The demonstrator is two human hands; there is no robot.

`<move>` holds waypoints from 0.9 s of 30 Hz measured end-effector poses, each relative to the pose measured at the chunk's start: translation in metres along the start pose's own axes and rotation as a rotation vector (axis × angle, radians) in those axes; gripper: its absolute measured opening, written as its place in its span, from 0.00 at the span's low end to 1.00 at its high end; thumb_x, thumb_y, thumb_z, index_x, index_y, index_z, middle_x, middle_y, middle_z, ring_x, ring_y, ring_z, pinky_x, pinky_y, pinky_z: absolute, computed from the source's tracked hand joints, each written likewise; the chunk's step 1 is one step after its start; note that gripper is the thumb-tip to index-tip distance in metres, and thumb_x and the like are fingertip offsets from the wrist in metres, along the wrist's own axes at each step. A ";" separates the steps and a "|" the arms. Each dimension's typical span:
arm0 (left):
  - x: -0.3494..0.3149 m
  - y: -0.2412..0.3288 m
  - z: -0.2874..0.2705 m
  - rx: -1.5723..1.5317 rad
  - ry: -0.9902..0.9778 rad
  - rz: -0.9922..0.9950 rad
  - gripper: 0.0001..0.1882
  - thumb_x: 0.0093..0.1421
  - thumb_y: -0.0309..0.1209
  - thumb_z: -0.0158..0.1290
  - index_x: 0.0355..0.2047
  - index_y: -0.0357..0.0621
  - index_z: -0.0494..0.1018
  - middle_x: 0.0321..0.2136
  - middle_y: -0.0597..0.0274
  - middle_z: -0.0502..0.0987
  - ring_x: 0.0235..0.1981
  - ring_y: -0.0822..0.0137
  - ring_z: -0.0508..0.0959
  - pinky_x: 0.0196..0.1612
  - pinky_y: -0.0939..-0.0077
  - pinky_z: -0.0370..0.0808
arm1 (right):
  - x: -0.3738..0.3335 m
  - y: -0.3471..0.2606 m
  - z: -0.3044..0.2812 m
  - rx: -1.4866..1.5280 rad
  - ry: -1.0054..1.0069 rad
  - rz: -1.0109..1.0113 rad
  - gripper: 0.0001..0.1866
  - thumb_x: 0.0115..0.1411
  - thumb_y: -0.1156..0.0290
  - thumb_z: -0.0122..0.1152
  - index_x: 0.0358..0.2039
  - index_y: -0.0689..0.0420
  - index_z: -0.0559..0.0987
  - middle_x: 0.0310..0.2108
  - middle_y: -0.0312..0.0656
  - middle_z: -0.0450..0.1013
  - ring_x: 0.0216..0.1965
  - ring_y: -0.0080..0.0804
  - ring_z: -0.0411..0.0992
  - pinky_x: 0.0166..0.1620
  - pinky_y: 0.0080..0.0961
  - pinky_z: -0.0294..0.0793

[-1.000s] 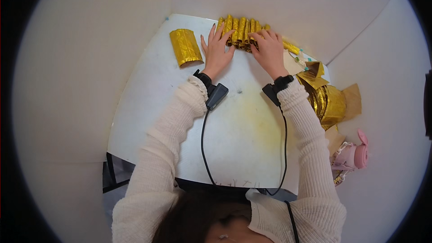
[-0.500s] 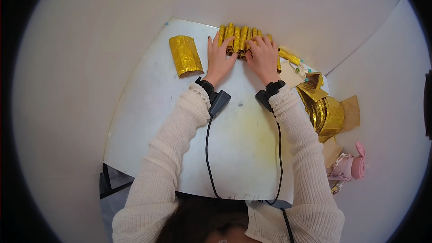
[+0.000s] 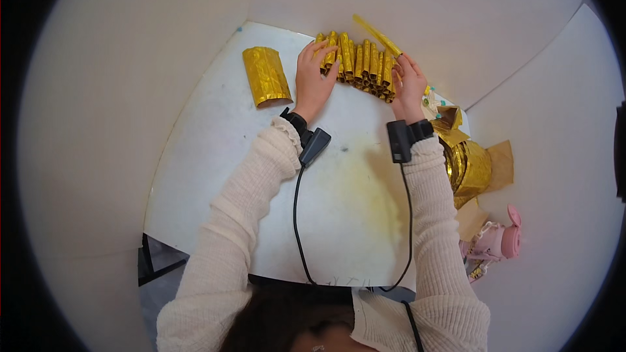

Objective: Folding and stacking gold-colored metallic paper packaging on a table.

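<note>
A pile of rolled gold paper tubes (image 3: 369, 68) lies side by side in stacked layers at the far edge of the white table. My left hand (image 3: 313, 75) rests against the left end of the pile with its fingers spread. At the pile's right end, my right hand (image 3: 409, 88) grips one gold paper tube (image 3: 377, 34) by its near end. That tube slants up and to the left, over the other tubes. Left of my left hand, a curved stack of gold paper sheets (image 3: 267, 77) lies on its own.
The white table (image 3: 222, 156) meets pale walls at the back and right. To the right are more gold paper sheets (image 3: 473, 166), brown card (image 3: 501, 167) and a pink bottle (image 3: 502, 241). Black cables (image 3: 297, 215) run from the wrist devices back toward me.
My right hand has moved right, off the top of the pile, and now holds a single tube raised at a slant. My left hand has shifted slightly left.
</note>
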State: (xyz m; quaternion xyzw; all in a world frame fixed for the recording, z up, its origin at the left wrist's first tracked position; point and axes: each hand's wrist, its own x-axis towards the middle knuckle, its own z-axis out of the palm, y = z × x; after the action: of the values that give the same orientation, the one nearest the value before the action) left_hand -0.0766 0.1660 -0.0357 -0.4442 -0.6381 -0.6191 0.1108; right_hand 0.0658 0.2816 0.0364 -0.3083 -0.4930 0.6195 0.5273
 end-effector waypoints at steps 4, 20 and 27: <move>0.000 0.009 0.001 -0.452 -0.013 -0.174 0.17 0.58 0.35 0.57 0.45 0.41 0.75 0.41 0.55 0.77 0.46 0.59 0.75 0.51 0.66 0.71 | -0.024 0.001 -0.014 0.377 -0.161 0.404 0.11 0.61 0.72 0.57 0.43 0.60 0.73 0.39 0.38 0.73 0.36 0.22 0.71 0.42 0.15 0.77; 0.000 0.018 -0.007 -1.088 -0.222 -0.756 0.16 0.62 0.37 0.53 0.43 0.36 0.73 0.40 0.55 0.79 0.39 0.69 0.80 0.46 0.77 0.76 | -0.065 0.007 -0.013 -0.526 -0.577 0.018 0.22 0.57 0.73 0.60 0.53 0.57 0.70 0.42 0.42 0.76 0.37 0.27 0.77 0.41 0.19 0.75; 0.000 0.026 -0.006 -0.984 -0.267 -0.773 0.19 0.63 0.43 0.51 0.45 0.40 0.74 0.42 0.60 0.78 0.41 0.72 0.77 0.46 0.78 0.73 | -0.069 -0.004 0.004 -1.129 -0.557 -0.737 0.19 0.54 0.62 0.64 0.45 0.49 0.73 0.31 0.34 0.79 0.30 0.28 0.77 0.30 0.20 0.72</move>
State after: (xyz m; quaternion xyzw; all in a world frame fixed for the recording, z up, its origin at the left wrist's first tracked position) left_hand -0.0606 0.1564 -0.0164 -0.2543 -0.4018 -0.7741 -0.4179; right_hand 0.0813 0.2146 0.0321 -0.1784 -0.9250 0.1088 0.3174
